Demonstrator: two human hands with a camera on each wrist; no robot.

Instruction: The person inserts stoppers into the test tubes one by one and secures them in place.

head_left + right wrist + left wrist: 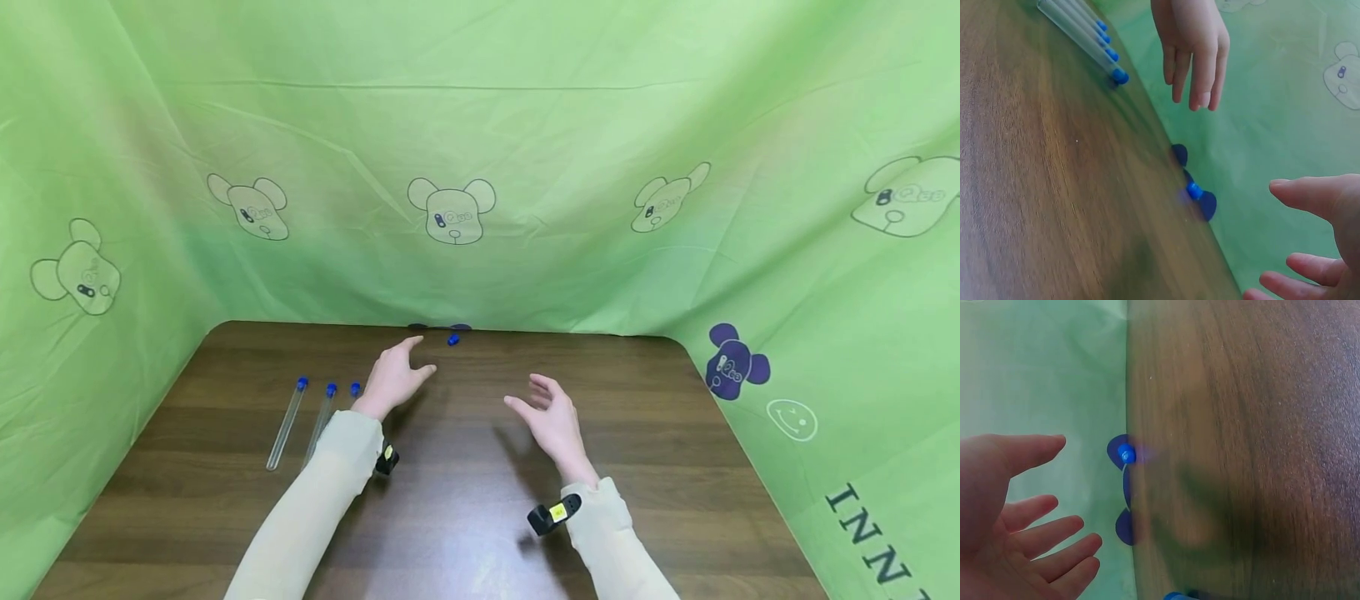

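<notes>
My left hand (393,379) hovers over the far left-middle of the table, thumb and fingers spread with nothing between them. A small loose blue cap (453,340) lies near the back edge, just beyond that hand's fingertips. To the right, my right hand (553,421) is held above the wood, fingers apart and holding nothing. Several clear test tubes with blue caps lie side by side at the left, among them an outer test tube (287,425). My left arm partly covers the others in the head view; the right wrist view shows the row of blue caps (1120,76).
The brown wooden table (652,500) has green cloth (450,275) hanging behind it and along both sides. Printed bear heads mark the cloth, including a dark purple bear (727,367) at the right. A black wrist camera (553,514) sits on the right sleeve.
</notes>
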